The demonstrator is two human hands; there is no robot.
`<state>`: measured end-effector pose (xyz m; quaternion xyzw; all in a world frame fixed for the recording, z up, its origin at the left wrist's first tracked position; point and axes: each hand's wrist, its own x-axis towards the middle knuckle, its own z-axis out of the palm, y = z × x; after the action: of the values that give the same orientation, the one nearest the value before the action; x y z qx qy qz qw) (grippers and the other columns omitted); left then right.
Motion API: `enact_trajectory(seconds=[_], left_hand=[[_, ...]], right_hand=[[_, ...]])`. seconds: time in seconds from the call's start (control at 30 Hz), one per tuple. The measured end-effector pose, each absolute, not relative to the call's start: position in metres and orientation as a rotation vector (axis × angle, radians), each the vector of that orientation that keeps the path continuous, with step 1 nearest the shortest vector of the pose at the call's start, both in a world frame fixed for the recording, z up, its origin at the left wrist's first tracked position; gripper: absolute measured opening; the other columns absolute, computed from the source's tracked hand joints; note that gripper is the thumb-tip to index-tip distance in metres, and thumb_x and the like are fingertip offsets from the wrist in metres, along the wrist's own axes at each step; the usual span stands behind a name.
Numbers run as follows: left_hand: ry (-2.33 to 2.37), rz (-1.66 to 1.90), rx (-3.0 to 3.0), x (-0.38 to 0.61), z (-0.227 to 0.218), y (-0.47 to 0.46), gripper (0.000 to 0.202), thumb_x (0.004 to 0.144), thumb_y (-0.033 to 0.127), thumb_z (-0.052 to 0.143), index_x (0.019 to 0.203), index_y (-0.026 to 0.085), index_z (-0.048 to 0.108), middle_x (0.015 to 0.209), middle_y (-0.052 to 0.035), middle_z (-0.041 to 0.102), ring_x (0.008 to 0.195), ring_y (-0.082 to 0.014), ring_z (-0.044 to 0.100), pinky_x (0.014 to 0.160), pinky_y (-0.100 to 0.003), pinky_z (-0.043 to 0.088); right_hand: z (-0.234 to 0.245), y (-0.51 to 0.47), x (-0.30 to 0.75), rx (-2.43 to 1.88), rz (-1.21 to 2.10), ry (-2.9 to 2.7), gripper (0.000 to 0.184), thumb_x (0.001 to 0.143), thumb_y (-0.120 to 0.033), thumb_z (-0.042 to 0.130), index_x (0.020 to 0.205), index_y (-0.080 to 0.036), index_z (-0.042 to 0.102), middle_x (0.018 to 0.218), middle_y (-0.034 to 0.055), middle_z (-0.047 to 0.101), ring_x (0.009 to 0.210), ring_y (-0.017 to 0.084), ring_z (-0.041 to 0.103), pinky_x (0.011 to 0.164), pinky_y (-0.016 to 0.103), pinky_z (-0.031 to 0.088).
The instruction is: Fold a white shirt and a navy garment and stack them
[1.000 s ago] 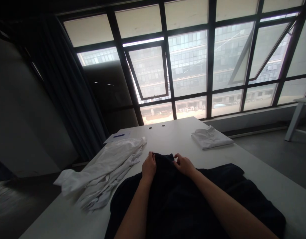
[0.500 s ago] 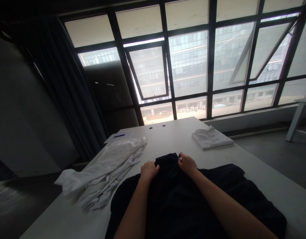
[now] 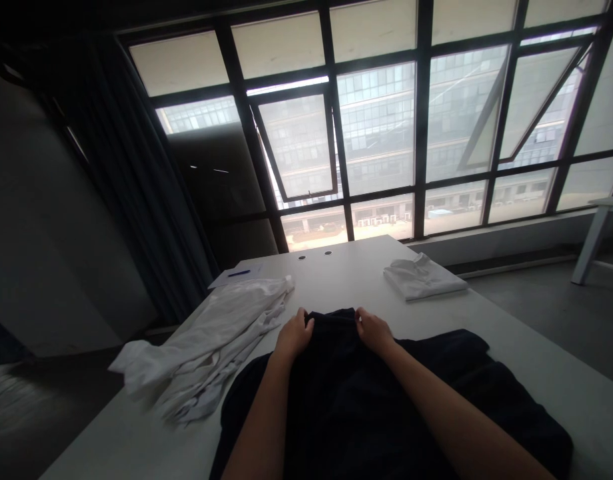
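A dark navy shirt (image 3: pixel 351 387) lies spread over the near part of the white table (image 3: pixel 336 283). My left hand (image 3: pixel 295 333) pinches its far edge, which looks like the collar, on the left side. On the right side of that same edge, my right hand (image 3: pixel 374 330) grips the cloth between thumb and fingers. The edge is stretched between both hands. One sleeve or side panel spreads out to the right, under and beyond my right forearm. Dark cloth hides the garment's details.
Crumpled white shirts (image 3: pixel 211 347) lie along the table's left side, one end over the edge. A folded white shirt (image 3: pixel 424 277) rests at the far right. A blue pen (image 3: pixel 239 273) sits on paper (image 3: pixel 221 277) at the far left. Windows stand behind the table.
My left hand has shifted slightly left and up along the shirt's far edge, so the edge is now held straighter. My right hand has barely moved.
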<state>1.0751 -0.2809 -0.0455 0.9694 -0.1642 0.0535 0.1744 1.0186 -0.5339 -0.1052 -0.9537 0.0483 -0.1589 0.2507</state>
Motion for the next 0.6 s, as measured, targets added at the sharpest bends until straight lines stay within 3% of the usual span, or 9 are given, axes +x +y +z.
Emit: enact_trajectory(seconds=[0.13,0.2,0.33,0.47,0.6], left_hand=[[-0.529,0.224,2.642,1.08,-0.041,-0.271,0.024,0.097,0.023,0.047,0.12,0.023,0.053,0.115,-0.0084,0.066,0.107,-0.0205,0.063,0.092,-0.029,0.045],[-0.548,0.227,2.601,1.082,-0.04,-0.266,0.025,0.097,0.023,0.047,0.121,0.024,0.054,0.117,-0.0067,0.065,0.105,-0.018,0.063,0.093,-0.027,0.045],[-0.518,0.146,2.586,1.088,-0.048,-0.256,0.038,0.095,0.043,0.055,0.125,0.021,0.054,0.119,-0.0096,0.065,0.102,-0.0207,0.065,0.089,-0.028,0.048],[-0.466,-0.027,2.633,1.092,-0.065,-0.246,0.05,0.087,0.058,0.063,0.115,0.017,0.06,0.097,-0.0098,0.072,0.091,-0.0254,0.069,0.077,-0.029,0.05],[-0.488,-0.032,2.642,1.092,-0.077,-0.247,0.042,0.085,0.042,0.071,0.12,0.021,0.059,0.103,-0.0068,0.073,0.093,-0.0226,0.069,0.078,-0.027,0.048]], right_hand=[[-0.105,-0.533,1.019,-2.594,-0.451,0.109,0.014,0.093,-0.019,0.049,0.102,-0.025,0.058,0.101,0.0065,0.073,0.085,0.021,0.067,0.068,0.029,0.035],[-0.105,-0.533,1.019,-2.594,-0.457,0.102,0.014,0.095,-0.02,0.048,0.104,-0.025,0.058,0.104,0.0062,0.072,0.088,0.02,0.067,0.069,0.029,0.035],[-0.104,-0.532,1.018,-2.601,-0.448,0.106,0.013,0.095,-0.022,0.049,0.104,-0.025,0.058,0.104,0.0061,0.072,0.088,0.021,0.067,0.07,0.029,0.036],[-0.099,-0.531,1.015,-2.612,-0.425,0.122,0.014,0.095,-0.026,0.051,0.108,-0.024,0.058,0.105,0.0072,0.072,0.089,0.022,0.067,0.071,0.03,0.038],[-0.095,-0.528,1.011,-2.643,-0.372,0.125,0.019,0.096,-0.031,0.05,0.113,-0.024,0.057,0.111,0.008,0.071,0.096,0.022,0.067,0.075,0.031,0.04]])
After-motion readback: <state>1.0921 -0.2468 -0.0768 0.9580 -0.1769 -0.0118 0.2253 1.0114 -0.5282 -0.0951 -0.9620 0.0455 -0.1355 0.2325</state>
